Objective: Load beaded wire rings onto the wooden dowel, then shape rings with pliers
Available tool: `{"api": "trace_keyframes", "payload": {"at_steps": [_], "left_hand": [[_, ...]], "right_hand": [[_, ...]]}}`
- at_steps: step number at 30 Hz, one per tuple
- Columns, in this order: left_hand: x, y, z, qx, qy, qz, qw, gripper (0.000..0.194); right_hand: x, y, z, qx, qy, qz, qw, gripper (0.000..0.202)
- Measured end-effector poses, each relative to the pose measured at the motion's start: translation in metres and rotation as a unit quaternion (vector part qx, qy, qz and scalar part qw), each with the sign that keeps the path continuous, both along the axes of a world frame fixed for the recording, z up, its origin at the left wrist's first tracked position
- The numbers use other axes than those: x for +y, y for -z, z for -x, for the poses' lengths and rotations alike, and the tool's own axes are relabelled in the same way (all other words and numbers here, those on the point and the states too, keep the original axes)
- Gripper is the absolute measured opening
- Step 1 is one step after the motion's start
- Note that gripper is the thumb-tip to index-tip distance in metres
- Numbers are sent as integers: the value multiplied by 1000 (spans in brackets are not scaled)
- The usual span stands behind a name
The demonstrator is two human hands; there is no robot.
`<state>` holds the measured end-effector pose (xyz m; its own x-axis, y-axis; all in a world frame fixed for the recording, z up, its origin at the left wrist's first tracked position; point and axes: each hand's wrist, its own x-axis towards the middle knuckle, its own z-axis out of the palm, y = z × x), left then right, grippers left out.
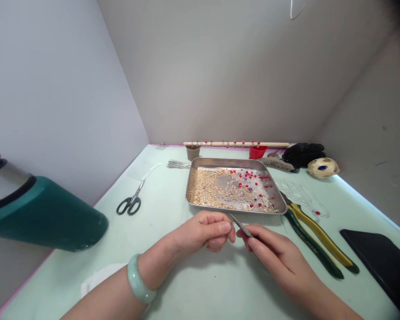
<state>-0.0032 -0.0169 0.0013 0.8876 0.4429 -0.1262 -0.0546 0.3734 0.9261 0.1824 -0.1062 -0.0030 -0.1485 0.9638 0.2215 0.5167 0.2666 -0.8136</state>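
My left hand (215,230), with a pale green bangle (138,280) on the wrist, is closed in a pinch; whatever lies between its fingertips is too small to make out. Slim pointed metal tweezers (242,226) are gripped in my right hand (275,253), their tip close to the left fingertips. Just beyond both hands lies a shallow metal tray (276,192). Small gold beads (203,189) cover much of its left side, and red, purple and clear beads (248,180) are scattered toward the right.
Black-handled scissors (132,202) and a green bottle (53,213) are on the left. To the right lie green-and-yellow pliers (316,235), clear strands (300,198) and a black flat object (380,262). A beaded rod (236,144) rests across brown (193,153) and red cups (257,152).
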Motion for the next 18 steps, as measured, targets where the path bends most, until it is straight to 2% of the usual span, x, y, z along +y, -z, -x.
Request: {"api": "trace_keyframes", "payload": {"at_steps": [2, 4, 7, 10, 12, 14, 16, 18], "left_hand": [[0, -1, 0, 34, 30, -36, 998, 28], [-1, -2, -1, 70, 31, -86, 993, 29], [-1, -3, -3, 98, -33, -159, 982, 30], [0, -3, -4, 106, -110, -246, 957, 29], [0, -1, -5, 121, -158, -321, 926, 27], [-1, 0, -6, 140, -195, -405, 882, 26], [-2, 3, -7, 147, -221, -478, 838, 25], [-3, 5, -7, 145, -238, -524, 805, 25]], "right_hand": [[0, -2, -2, -9, -21, -13, 1000, 25], [1, -3, -4, -20, -20, -31, 999, 24], [2, -3, -10, -31, 50, -46, 997, 23], [4, -2, -13, -19, 105, -26, 994, 25], [5, -1, -13, -13, 101, -6, 995, 27], [5, 1, -10, -16, 83, 11, 996, 29], [5, 3, -7, -16, 65, 29, 997, 31], [4, 5, -4, -10, 56, 44, 997, 33]]}}
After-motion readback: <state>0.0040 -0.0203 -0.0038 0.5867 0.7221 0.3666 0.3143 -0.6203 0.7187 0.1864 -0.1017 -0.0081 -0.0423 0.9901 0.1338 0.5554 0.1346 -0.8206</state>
